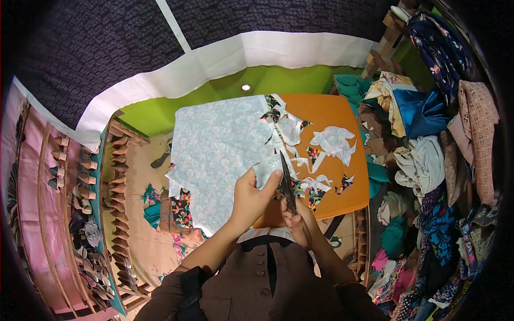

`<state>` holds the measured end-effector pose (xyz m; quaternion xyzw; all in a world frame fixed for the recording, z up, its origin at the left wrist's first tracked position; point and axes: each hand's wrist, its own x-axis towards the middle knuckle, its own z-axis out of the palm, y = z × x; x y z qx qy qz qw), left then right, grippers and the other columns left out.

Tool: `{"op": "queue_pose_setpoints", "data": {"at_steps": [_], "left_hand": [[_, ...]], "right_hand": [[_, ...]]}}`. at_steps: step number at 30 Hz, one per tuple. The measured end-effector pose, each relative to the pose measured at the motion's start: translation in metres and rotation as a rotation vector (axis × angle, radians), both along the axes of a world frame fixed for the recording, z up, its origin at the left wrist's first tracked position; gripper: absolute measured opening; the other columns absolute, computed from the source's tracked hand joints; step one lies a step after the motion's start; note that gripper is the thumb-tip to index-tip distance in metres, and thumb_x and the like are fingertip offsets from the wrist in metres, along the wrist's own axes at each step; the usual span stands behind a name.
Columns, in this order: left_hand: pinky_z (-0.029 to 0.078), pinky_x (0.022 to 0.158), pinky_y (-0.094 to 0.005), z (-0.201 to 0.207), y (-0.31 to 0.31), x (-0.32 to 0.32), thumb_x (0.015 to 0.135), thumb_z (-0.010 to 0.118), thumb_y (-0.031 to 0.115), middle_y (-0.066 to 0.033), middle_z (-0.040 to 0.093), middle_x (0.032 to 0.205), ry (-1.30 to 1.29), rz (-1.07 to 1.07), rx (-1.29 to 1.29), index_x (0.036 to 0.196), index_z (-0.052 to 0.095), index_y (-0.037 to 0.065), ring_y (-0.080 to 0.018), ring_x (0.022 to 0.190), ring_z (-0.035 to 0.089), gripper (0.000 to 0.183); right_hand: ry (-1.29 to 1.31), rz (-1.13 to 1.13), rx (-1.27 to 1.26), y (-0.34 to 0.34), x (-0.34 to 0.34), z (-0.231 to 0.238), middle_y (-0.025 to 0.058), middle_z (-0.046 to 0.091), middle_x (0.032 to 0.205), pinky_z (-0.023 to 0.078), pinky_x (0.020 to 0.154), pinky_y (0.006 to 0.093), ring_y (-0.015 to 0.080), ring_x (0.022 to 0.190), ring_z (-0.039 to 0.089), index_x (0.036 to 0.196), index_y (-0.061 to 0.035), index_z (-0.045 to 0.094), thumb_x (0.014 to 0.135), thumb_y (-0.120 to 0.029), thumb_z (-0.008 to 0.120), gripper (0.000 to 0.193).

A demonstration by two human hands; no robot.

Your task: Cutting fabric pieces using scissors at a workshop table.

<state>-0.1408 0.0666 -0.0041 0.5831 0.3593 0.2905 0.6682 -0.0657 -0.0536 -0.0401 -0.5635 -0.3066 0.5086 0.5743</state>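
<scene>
My right hand (pixel 300 223) is closed around dark scissors (pixel 287 187), whose blades point away from me over the table's near side. Pinched in my left hand (pixel 250 195) is a small pale fabric piece (pixel 266 169), right beside the blades. Whether the blades are cutting into it I cannot tell. A large pale fabric sheet (pixel 219 142), its floral pattern showing faintly through, covers the left part of the orange table (pixel 321 109) and hangs over the near left edge. Cut fabric scraps (pixel 334 142), white on one face and dark floral on the other, lie to the right.
Racks of shoe-shaped forms (pixel 119 203) stand at the left. Heaps of mixed cloth (pixel 423 166) fill the right side. Fabric offcuts (pixel 152 214) lie on the floor at the table's left. A dark patterned curtain (pixel 257 18) hangs at the far side.
</scene>
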Motion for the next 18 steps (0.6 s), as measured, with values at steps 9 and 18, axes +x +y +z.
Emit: {"op": "queue_pose_setpoints", "data": {"at_steps": [9, 18], "left_hand": [[0.036, 0.046, -0.0185, -0.0012, -0.0030, 0.0005, 0.081, 0.058, 0.017, 0.0014, 0.055, 0.060, 0.050, 0.016, 0.079, 0.080, 0.060, 0.001, -0.0020, 0.053, 0.047, 0.016], [0.036, 0.045, -0.0194, -0.0010, 0.0004, -0.0016, 0.080, 0.060, 0.017, 0.0003, 0.056, 0.057, 0.105, -0.008, 0.146, 0.082, 0.061, 0.000, -0.0028, 0.052, 0.047, 0.018]], "right_hand": [[-0.124, -0.008, 0.034, -0.0015, 0.0022, -0.0009, -0.0050, 0.033, 0.070, 0.024, 0.046, 0.0151, 0.0005, 0.055, 0.028, 0.094, -0.0046, 0.039, 0.060, -0.079, 0.036, 0.082], [0.074, 0.012, -0.086, -0.0062, 0.0033, 0.0046, -0.0056, 0.032, 0.071, 0.023, 0.045, 0.0146, 0.0009, 0.054, 0.027, 0.093, -0.0061, 0.039, 0.059, -0.078, 0.042, 0.079]]}}
